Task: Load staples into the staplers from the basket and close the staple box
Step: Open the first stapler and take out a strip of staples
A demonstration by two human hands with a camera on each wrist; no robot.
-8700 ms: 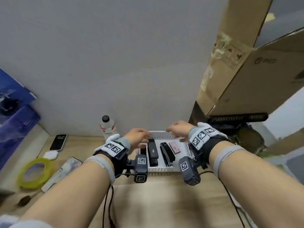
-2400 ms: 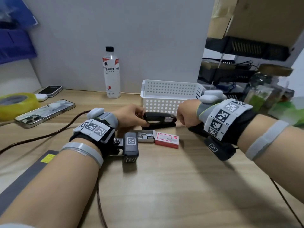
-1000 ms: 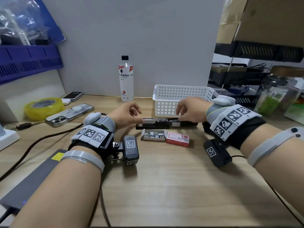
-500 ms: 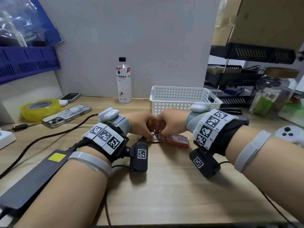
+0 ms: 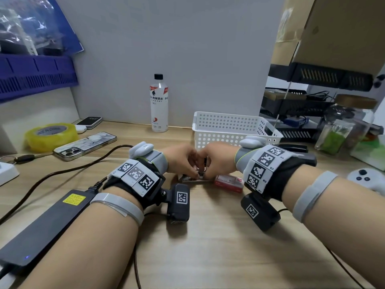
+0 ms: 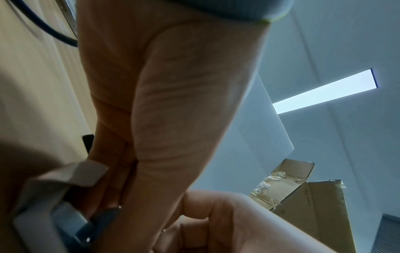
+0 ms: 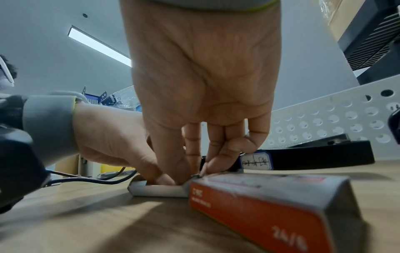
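A wooden desk runs up to a grey wall. In the head view, a perforated white plastic basket stands at centre right, a bottle left of it, a tape roll and phone at far left. Mid-frame, the left hand and right hand meet over the open staple tray, fingertips pinching something small in it; the red box sleeve lies just right of the tray.

In the left wrist view, the palm blocks most of the frame; the tray's pale card flap shows at lower left.

In the right wrist view, curled fingers and thumb pinch at the tray's right end. The sleeve runs toward lower right. Behind, a black stapler lies flat, long axis left–right, before the basket.
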